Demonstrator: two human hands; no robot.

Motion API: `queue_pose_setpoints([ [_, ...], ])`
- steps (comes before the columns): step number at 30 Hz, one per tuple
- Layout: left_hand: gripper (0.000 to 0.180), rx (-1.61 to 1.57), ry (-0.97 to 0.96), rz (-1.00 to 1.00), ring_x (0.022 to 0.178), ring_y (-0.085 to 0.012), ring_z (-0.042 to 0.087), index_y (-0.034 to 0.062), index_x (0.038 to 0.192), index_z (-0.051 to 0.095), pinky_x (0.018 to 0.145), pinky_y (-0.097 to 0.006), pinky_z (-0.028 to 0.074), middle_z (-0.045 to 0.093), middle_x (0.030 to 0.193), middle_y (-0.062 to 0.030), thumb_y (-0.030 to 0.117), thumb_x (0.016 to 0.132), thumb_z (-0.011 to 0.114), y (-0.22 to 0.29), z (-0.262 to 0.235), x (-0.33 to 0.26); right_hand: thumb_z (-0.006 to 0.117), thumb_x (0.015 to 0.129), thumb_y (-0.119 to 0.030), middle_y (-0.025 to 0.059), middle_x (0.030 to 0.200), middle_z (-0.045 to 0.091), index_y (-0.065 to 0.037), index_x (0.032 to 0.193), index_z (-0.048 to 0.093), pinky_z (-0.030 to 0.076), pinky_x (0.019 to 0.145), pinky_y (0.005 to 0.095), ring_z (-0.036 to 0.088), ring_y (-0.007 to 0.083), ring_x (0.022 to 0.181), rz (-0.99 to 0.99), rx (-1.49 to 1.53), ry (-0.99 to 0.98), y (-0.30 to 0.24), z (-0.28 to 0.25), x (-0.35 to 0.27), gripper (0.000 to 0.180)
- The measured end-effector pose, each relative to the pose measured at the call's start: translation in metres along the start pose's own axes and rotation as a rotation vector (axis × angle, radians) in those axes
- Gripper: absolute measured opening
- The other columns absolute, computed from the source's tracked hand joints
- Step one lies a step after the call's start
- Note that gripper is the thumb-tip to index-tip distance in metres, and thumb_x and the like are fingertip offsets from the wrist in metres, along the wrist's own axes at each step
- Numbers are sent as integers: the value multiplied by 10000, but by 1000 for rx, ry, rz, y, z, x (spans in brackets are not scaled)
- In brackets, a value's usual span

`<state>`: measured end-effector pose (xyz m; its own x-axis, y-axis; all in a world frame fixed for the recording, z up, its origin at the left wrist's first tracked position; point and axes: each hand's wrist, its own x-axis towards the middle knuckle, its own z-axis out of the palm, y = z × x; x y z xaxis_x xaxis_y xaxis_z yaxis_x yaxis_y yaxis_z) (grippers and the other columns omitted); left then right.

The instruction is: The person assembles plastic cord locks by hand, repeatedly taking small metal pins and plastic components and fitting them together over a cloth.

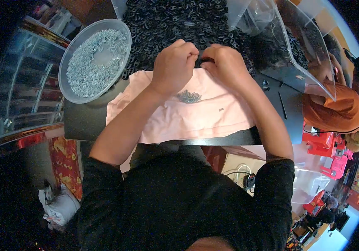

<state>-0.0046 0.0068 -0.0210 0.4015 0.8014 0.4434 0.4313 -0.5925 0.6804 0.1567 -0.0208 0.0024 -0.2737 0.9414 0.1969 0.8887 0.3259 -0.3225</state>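
Over the far edge of a pink cloth, both hands meet close together with a small gap between them. My left hand is closed, its thumb and fingers pinched; whatever they hold is hidden or too small to name. A small black plastic piece shows between the pinched thumb and fingers of my right hand. Between my forearms, a little heap of silvery screws lies on the cloth. Just beyond my hands spreads a large pile of black plastic pieces with holes.
A round translucent bowl full of screws stands at left. A clear plastic bin lies at right, near small dark parts and a thin black rod on the dark table. Someone in orange sits at far right.
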Motion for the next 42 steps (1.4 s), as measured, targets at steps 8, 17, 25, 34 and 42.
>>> queue_pose_setpoints([
  [8,56,-135,-360,10,644,-282,567,56,737,585,578,-382,443,560,717,-96,89,693,593,8,-20,3,609,699,-112,129,733,607,-44,761,592,468,646,403,596,316,726,156,141,27,-1,-4,4,94],
  [17,156,35,-625,238,626,-277,542,34,685,523,567,-356,433,506,683,-105,140,652,634,24,-12,-18,624,726,-47,112,706,582,0,822,585,454,573,282,577,198,634,127,504,301,0,-22,-30,113],
  [25,162,129,-415,458,738,-275,543,54,673,523,629,-380,472,488,712,-95,164,642,638,55,20,-41,617,724,-17,84,722,541,-1,836,604,436,552,256,539,161,627,116,629,340,2,-14,-35,114],
  [34,70,-40,-349,289,718,-269,560,49,685,544,618,-378,466,540,740,-90,115,705,534,44,10,-29,618,754,-26,54,734,536,-7,837,621,461,515,227,541,109,608,141,764,341,0,-11,-36,85],
  [42,85,-113,-431,112,600,-249,554,35,751,521,561,-333,443,516,709,-100,72,716,589,35,3,-21,596,780,-39,38,762,572,-5,850,619,467,514,216,547,86,618,180,860,285,8,-12,-38,81],
])
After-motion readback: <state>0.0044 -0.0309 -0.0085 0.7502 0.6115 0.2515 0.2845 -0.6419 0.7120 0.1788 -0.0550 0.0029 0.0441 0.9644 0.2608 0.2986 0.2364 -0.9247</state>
